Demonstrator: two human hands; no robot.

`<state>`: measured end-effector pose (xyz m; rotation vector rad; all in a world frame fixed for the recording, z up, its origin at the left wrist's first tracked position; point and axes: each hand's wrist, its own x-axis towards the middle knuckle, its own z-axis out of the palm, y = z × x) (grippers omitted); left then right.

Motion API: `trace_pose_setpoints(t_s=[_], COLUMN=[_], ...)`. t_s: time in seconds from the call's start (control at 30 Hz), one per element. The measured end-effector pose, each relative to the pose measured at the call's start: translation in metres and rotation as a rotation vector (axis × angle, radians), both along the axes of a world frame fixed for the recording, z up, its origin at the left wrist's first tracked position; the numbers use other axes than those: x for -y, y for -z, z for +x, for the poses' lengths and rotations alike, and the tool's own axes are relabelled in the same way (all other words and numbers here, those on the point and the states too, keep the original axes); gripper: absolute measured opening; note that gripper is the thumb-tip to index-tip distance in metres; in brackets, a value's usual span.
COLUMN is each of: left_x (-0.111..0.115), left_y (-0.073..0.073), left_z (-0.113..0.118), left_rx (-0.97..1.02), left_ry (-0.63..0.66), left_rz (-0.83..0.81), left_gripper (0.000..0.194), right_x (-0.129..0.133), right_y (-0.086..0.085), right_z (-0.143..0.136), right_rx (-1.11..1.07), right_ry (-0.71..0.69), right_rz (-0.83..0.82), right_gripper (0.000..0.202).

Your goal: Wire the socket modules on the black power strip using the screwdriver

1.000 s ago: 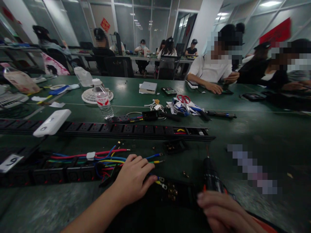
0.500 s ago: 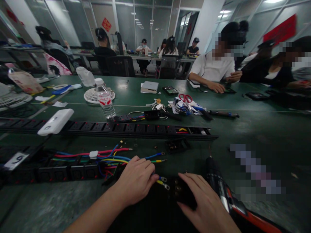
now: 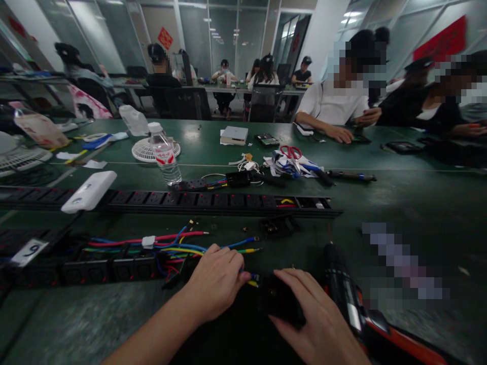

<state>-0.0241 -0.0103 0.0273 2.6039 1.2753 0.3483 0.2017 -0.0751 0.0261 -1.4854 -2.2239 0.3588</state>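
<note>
Right hand [image 3: 304, 314]: fingers curled over a small black socket module [image 3: 279, 304], gripping it at the near table edge. Left hand [image 3: 216, 281]: fingers closed on blue and yellow wires [image 3: 249, 279] touching the module's left side. Electric screwdriver [image 3: 342, 291] lies just right. Long power strip [image 3: 213, 202] farther off.
</note>
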Motion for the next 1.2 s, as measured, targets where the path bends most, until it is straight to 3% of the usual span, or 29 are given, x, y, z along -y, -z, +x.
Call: trace_pose_setpoints(t_s=[0.37, 0.67, 1.0, 1.2], left_x=[0.002, 0.002, 0.001, 0.002], left_y=[-0.001, 0.002, 0.008, 0.006], left_z=[0.000, 0.001, 0.002, 0.001], left_rx=[-0.007, 0.002, -0.019, -0.005], left_ry=[-0.011, -0.040, -0.038, -0.038], left_rz=[-0.055, -0.062, -0.044, -0.066], left_gripper=[0.011, 0.010, 0.007, 0.004], right_x=[-0.007, -0.006, -0.013, -0.015], right_y=[-0.002, 0.010, -0.001, 0.002], right_z=[-0.007, -0.002, -0.005, -0.011], right_rx=[0.048, 0.009, -0.050, -0.102], right_ry=[-0.030, -0.003, -0.015, -0.013], right_rz=[0.107, 0.038, -0.039, -0.128], right_gripper=[0.081, 0.085, 0.076, 0.075])
